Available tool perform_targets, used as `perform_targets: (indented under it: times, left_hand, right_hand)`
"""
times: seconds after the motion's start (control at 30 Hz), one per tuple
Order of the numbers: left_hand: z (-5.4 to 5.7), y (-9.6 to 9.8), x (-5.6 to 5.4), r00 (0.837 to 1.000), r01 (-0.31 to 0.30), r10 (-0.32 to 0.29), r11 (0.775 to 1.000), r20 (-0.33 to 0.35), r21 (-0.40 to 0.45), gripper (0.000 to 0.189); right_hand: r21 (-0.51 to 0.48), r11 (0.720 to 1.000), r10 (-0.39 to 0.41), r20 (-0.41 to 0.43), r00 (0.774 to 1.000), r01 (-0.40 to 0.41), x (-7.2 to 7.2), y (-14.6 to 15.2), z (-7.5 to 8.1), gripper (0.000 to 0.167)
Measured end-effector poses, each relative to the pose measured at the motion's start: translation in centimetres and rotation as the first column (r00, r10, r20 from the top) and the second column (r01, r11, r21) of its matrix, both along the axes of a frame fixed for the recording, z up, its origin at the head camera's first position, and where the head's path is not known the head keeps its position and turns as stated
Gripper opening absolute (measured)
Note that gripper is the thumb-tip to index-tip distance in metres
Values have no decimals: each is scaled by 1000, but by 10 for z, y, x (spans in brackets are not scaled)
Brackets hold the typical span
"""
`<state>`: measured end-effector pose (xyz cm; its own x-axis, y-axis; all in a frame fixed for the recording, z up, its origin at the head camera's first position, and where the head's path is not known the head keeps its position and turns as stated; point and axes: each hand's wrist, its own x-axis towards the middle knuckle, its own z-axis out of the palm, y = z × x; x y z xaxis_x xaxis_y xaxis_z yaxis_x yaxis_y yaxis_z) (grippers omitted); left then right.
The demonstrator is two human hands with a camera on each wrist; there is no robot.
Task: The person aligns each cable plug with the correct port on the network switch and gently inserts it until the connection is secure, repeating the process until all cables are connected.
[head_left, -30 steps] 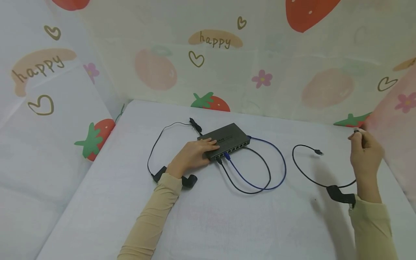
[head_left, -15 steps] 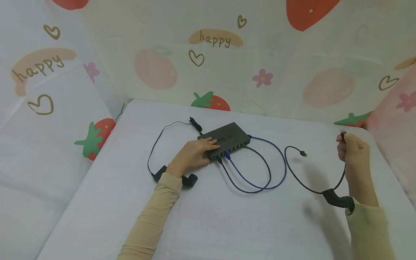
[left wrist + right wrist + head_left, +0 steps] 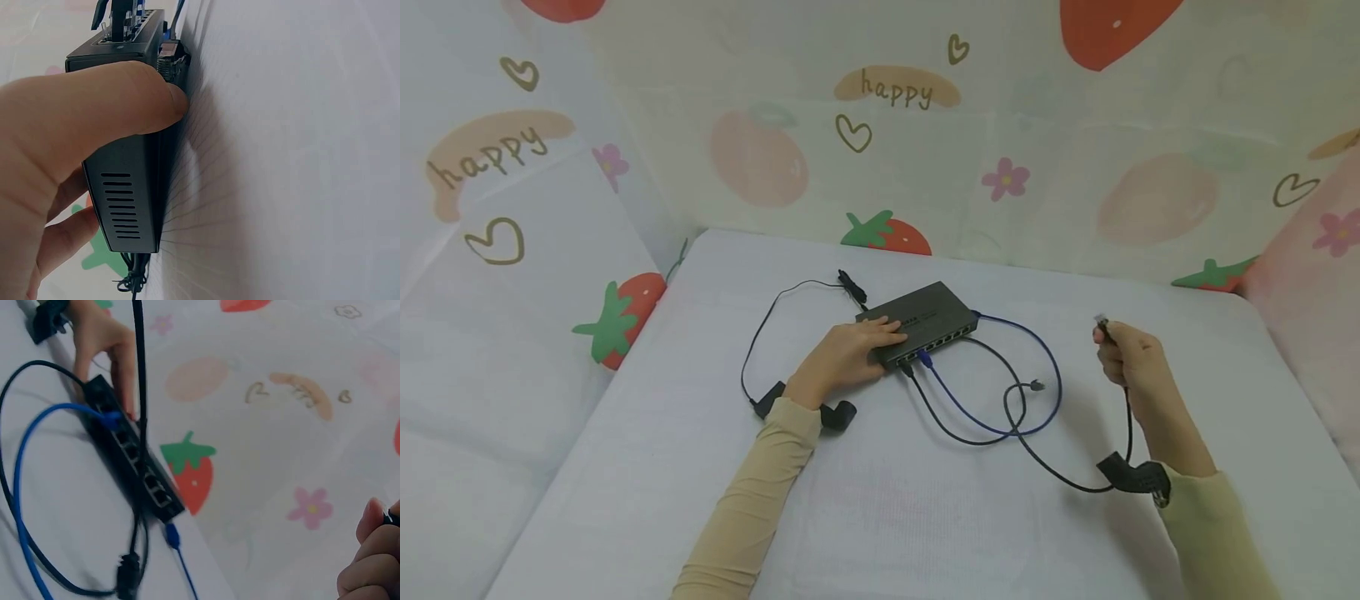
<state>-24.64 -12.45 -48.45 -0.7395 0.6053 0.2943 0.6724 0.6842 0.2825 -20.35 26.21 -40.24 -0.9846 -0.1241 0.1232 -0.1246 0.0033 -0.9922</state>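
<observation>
My left hand (image 3: 848, 354) holds the dark network switch (image 3: 942, 307) by its left end. In the left wrist view the thumb lies across the vented end face of the switch (image 3: 122, 200), with fingers on its top side. Over the table at the right, my right hand (image 3: 1138, 358) pinches one plug (image 3: 1102, 323) of a black Ethernet cable (image 3: 1063, 477). The cable's other plug (image 3: 1037, 385) dangles near the cable loops in front of the switch. A blue Ethernet cable (image 3: 1058, 375) and another black one (image 3: 936, 423) are plugged into the switch.
A thin power cord (image 3: 747, 354) runs from the back of the switch, with a tied bundle (image 3: 852, 289), round to the left wrist. Black camera mounts (image 3: 1133, 475) sit on both wrists. The white table (image 3: 925, 525) meets a patterned backdrop (image 3: 925, 183) behind.
My right hand has moved left toward the switch, carrying the black Ethernet cable. Its dangling plug now hangs over the loops of the plugged-in cables. The left hand and switch have stayed put.
</observation>
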Motion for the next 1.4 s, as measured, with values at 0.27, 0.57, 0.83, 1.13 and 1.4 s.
perform_targets:
  times: [0.27,0.57,0.83,1.13,1.4]
  left_hand:
    - [-1,0,-2,1000,12,-12,1000,-3,13,50]
    - [-1,0,-4,1000,21,-21,1000,-20,5,51]
    - [-1,0,-4,1000,18,-18,1000,-23,1,50]
    - [-2,1,-5,1000,18,-18,1000,-22,-12,50]
    - [1,2,-3,1000,10,-10,1000,-22,-12,50]
  right_hand:
    - [78,995,47,105,993,-55,-6,-26,-23,35]
    - [166,984,35,210,977,-71,-11,-53,-42,32]
    - [149,981,73,324,943,-128,-21,-77,-60,32]
    - [179,968,99,372,923,-177,-26,-101,-72,34]
    - [235,951,83,428,900,-199,-31,-118,-73,34]
